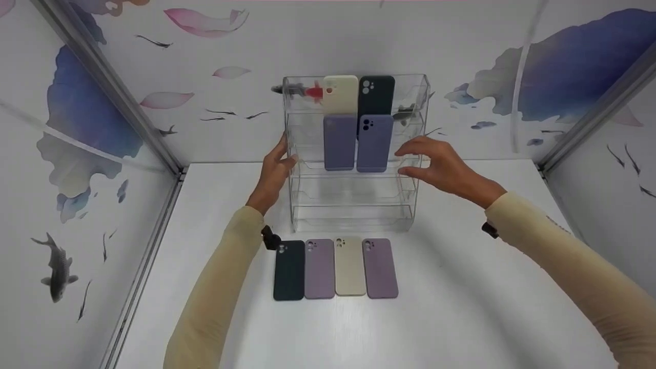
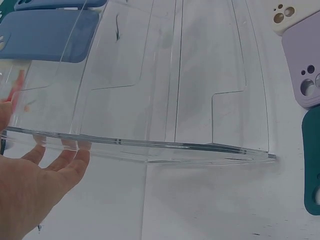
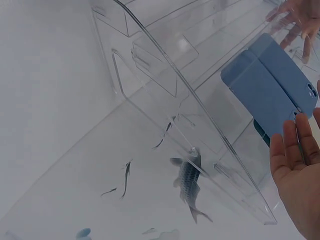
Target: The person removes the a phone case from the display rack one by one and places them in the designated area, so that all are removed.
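Observation:
A clear multi-tier display rack (image 1: 353, 212) stands on the table. My left hand (image 1: 274, 177) grips its left side, thumb in front and fingers along the outer panel, as the left wrist view (image 2: 42, 185) also shows. On the top tier lean a cream phone case (image 1: 341, 97) and a dark green phone case (image 1: 376, 92). Two blue-purple phone cases, the left one (image 1: 339, 146) and the right one (image 1: 375, 146), stand side by side below them. Beside the right one, my right hand (image 1: 441, 164) has its thumb and forefinger spread, holding nothing.
In front of the rack lie a dark green case (image 1: 289, 271), a purple case (image 1: 319, 269), a cream case (image 1: 350, 266) and another purple case (image 1: 380, 269) in a row. White panels printed with fish and petals (image 1: 205, 25) enclose the table (image 1: 461, 307) at the back and sides.

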Available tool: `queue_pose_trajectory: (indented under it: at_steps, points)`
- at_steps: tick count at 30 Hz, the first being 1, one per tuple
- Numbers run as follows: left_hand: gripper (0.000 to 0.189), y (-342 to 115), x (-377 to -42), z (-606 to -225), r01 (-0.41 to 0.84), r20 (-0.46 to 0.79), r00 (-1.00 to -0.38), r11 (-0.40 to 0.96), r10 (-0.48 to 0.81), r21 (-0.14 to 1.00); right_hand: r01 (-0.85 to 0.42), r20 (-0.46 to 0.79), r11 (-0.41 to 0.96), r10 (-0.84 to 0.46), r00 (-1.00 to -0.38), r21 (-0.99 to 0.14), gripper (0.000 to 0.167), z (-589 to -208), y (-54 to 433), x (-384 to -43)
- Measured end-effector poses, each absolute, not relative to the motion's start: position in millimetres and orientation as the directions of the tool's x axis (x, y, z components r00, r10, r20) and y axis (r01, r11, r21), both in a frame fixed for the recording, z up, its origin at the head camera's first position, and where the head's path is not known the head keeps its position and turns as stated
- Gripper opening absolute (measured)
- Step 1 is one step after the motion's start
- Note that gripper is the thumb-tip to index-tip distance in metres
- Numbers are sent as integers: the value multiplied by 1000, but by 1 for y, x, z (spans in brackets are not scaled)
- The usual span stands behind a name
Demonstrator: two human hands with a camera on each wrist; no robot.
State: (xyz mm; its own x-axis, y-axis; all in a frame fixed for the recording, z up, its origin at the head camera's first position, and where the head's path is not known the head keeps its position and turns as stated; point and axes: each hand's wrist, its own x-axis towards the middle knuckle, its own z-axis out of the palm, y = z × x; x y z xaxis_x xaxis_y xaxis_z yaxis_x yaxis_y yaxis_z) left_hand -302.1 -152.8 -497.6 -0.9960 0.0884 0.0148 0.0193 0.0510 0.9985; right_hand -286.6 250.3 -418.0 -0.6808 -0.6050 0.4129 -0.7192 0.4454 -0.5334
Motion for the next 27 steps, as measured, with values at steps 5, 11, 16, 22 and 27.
queue_pose_trajectory:
  at_steps: [5, 11, 16, 22, 27]
  points:
    - [73, -154, -302, -497, 29, 25, -995, 50, 93, 998, -716, 412, 460, -598, -687, -525, 38, -411, 248, -295]
    - [73, -154, -301, -499, 34, 31, -995, 37, 94, 999, -702, 411, 489, -577, -705, -518, 39, -408, 247, -304]
    - [72, -155, -302, -499, 30, 26, -995, 40, 94, 999, -686, 407, 506, -560, -722, -522, 38, -405, 245, -311]
    - [72, -155, -302, -500, 38, 33, -996, 56, 85, 998, -666, 396, 513, -543, -740, -541, 38, -402, 242, -320]
    - [72, -155, -302, -500, 44, 39, -996, 64, 86, 997, -661, 401, 514, -533, -745, -546, 40, -400, 238, -325]
